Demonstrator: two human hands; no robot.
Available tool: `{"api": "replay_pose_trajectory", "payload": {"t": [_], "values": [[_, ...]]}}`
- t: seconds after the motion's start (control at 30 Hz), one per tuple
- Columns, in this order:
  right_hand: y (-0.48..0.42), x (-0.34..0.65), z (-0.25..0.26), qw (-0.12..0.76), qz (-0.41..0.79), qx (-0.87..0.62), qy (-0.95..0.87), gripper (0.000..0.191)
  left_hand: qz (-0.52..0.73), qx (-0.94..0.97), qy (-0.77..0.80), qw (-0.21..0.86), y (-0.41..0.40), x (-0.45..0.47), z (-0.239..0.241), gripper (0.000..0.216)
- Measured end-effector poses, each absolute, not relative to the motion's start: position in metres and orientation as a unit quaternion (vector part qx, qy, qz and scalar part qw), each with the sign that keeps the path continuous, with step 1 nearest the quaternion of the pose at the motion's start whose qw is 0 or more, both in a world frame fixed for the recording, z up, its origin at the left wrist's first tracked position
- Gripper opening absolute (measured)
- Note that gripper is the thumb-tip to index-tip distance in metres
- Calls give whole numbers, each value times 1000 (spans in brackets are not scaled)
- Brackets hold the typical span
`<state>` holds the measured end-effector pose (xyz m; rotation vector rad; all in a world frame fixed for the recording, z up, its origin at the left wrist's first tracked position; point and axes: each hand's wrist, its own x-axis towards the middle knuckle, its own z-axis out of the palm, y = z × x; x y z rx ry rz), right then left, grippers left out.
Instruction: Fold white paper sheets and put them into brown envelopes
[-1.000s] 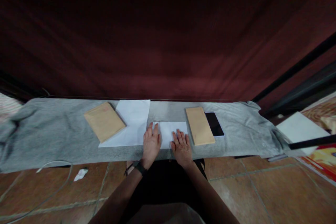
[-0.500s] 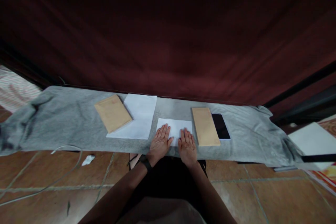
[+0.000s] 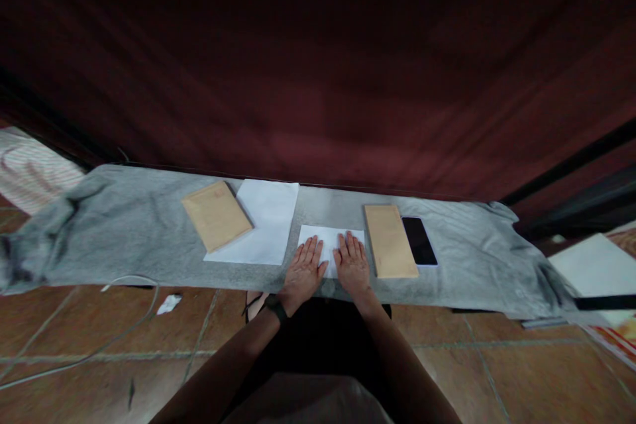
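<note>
A small white sheet of paper (image 3: 326,236), possibly folded, lies flat on the grey cloth in front of me. My left hand (image 3: 302,273) rests palm down on its left part, fingers stretched out. On the right part lies my right hand (image 3: 352,266), also flat with its fingers extended. Both hands cover much of the sheet's near half. To the left, larger white paper (image 3: 271,225) is partly covered by a brown envelope-like packet (image 3: 217,215). Just right of my right hand is a narrower brown packet (image 3: 391,240).
A dark-screened phone (image 3: 420,242) lies beside the narrower packet. The grey cloth (image 3: 134,225) covers a long, narrow surface along a dark red curtain (image 3: 318,112). A white cable (image 3: 132,328) and a crumpled white scrap (image 3: 169,303) lie on the tiled floor at left.
My right hand has slid slightly left and away from me over the small sheet, closer to my left hand. The left hand stays in place on the paper.
</note>
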<state>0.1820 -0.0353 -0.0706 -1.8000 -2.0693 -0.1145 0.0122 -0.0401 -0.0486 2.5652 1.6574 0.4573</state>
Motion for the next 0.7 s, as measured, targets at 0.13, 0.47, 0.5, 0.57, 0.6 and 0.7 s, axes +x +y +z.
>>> {"api": "replay_pose_trajectory", "payload": {"t": [0.13,0.47,0.5,0.57,0.6,0.7], "values": [[-41,190,-72,187,-46,-649,-736,53,147,826,543,20,-38,21,-47,54],[-42,188,-70,184,-45,-655,-732,54,157,851,500,43,-6,47,-53,56],[-42,188,-70,189,-44,-654,-731,54,157,850,501,43,-5,43,-54,57],[-41,188,-71,197,-38,-654,-729,54,159,842,513,44,-2,33,-55,57],[-41,188,-72,198,-35,-656,-728,53,161,836,523,44,-2,29,-55,58],[-40,188,-72,197,-36,-661,-723,52,169,820,544,44,-2,19,-56,59]]}}
